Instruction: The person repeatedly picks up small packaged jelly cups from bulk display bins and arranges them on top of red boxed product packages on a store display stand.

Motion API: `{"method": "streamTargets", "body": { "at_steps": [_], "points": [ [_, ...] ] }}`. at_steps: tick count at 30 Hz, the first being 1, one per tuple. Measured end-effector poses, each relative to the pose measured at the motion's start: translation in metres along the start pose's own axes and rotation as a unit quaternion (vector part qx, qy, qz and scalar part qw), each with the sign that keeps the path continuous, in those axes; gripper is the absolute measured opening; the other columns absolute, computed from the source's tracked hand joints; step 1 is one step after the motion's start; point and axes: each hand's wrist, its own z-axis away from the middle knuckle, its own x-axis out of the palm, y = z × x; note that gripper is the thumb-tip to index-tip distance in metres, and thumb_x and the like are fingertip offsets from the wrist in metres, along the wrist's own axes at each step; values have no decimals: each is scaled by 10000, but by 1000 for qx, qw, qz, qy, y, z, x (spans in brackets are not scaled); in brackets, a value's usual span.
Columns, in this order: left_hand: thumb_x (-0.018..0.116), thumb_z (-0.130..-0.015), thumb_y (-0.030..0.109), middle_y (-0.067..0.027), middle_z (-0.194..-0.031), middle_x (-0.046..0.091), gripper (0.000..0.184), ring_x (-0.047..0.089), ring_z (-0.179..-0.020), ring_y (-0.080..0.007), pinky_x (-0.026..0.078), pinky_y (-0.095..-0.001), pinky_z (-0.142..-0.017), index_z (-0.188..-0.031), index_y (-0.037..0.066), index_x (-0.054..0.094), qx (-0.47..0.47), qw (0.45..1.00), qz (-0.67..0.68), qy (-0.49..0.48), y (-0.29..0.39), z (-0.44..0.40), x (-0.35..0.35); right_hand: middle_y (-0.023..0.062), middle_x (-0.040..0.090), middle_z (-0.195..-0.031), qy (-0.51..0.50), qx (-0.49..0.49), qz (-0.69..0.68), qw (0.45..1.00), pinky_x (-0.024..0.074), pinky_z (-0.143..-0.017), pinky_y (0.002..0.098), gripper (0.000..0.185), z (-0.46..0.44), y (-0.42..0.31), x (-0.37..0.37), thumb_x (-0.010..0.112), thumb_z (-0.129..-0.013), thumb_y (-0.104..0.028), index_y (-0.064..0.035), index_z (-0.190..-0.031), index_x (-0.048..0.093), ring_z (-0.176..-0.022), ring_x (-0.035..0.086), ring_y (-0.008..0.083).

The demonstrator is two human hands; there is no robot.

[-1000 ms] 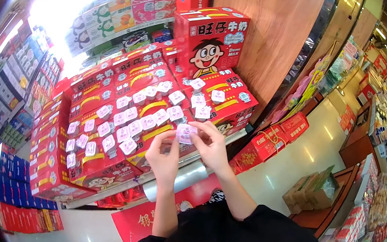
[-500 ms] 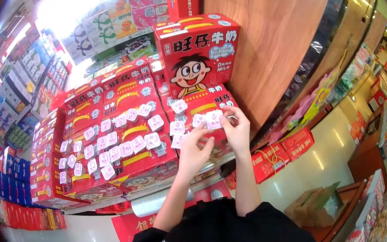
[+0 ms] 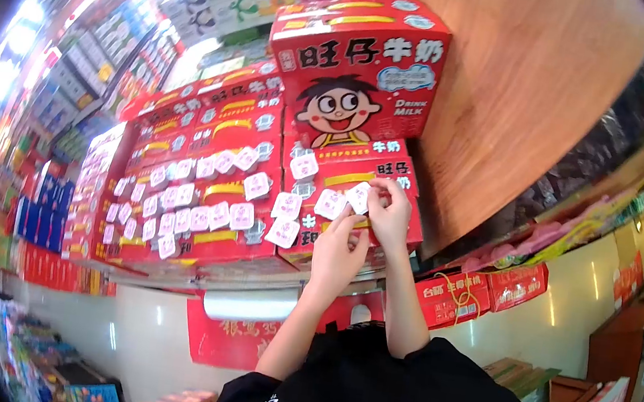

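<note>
My right hand (image 3: 389,214) pinches the right side of a small white square piece with pink print (image 3: 358,197), just above the red milk cartons. My left hand (image 3: 338,256) is beside it, fingertips at the piece's lower edge, its thumb and fingers apart. Just left of it, a similar white piece (image 3: 330,204) lies on the red carton (image 3: 347,178). More such pieces lie further left, including a white piece (image 3: 286,205) and a lower white piece (image 3: 282,232). What exactly these pieces are cannot be made out.
Several white pieces lie in rows across the cartons at left, such as a white piece (image 3: 241,216). An upright red milk box (image 3: 361,77) with a cartoon child stands behind. A wooden panel (image 3: 514,80) rises at right. Red gift boxes (image 3: 451,297) are on the floor.
The view has shifted, bringing the cartons nearer. My left fingers have come closer to the piece in my right hand. One piece by my hands now lies apart on the carton.
</note>
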Motion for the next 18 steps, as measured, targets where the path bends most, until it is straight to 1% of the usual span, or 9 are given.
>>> {"method": "streamTargets", "body": {
  "at_steps": [2,5,7,9,11,13,15,17,18],
  "points": [
    [649,-835,35,-231,-1187,633,221,683,-651,-189,541,-287,-622,-1048,-21,642,-32,999,5,-4,13,6,-3,96,638,-900,-4,-13,16,1000,504,-617,277,129,1,-6,-4,614,-856,-54,13,-964,636,-759,633,161],
    [664,-837,33,-209,-1142,659,229,659,-633,-166,531,-274,-594,-1057,-23,635,-21,999,22,30,17,6,-2,101,618,-940,10,55,-75,996,498,-592,259,131,2,-5,-4,610,-861,-40,14,-978,634,-770,628,161],
    [665,-842,39,-185,-1093,677,224,649,-624,-155,524,-269,-580,-1056,-23,639,-12,999,10,38,22,7,-5,99,587,-971,16,40,-77,996,480,-563,232,121,4,1,-4,612,-870,-14,17,-985,630,-709,614,141],
    [656,-857,47,-127,-892,692,221,644,-641,-147,514,-271,-573,-1068,-18,645,-28,999,25,11,24,13,-12,80,571,-980,0,75,-158,985,465,-558,218,124,6,3,-9,593,-887,0,20,-1007,621,-709,602,118],
    [647,-869,51,-119,-837,691,199,639,-635,-143,510,-268,-578,-1058,-13,650,-2,1000,22,-9,23,24,-24,65,558,-989,3,121,-202,972,448,-546,209,129,6,6,-11,579,-897,13,20,-1020,614,-715,591,100],
    [628,-885,55,-101,-826,698,184,638,-637,-122,504,-248,-607,-1057,-7,653,-14,999,46,-9,24,42,-40,63,560,-946,63,8,-144,988,425,-572,224,103,8,5,-4,593,-883,0,13,-982,620,-725,551,100],
    [623,-892,58,-88,-837,705,187,646,-663,-109,506,-243,-616,-1063,-12,651,-31,999,21,-32,25,65,-69,68,558,-878,78,1,-72,994,417,-599,254,75,16,-15,-3,607,-858,-7,7,-930,624,-724,539,127],
    [619,-897,59,-83,-846,714,186,652,-674,-99,507,-241,-620,-1062,-21,647,-12,1000,4,-8,19,92,-99,73,549,-826,57,-24,-26,998,400,-593,279,47,29,-54,1,607,-840,-4,1,-885,621,-701,527,153],
    [608,-905,58,-83,-853,723,180,658,-684,-106,518,-245,-632,-1058,-32,641,-46,999,-4,8,18,106,-114,67,542,-825,62,-77,-30,995,385,-581,283,36,38,-71,9,596,-839,5,-6,-867,615,-685,509,156]
  ]
}}
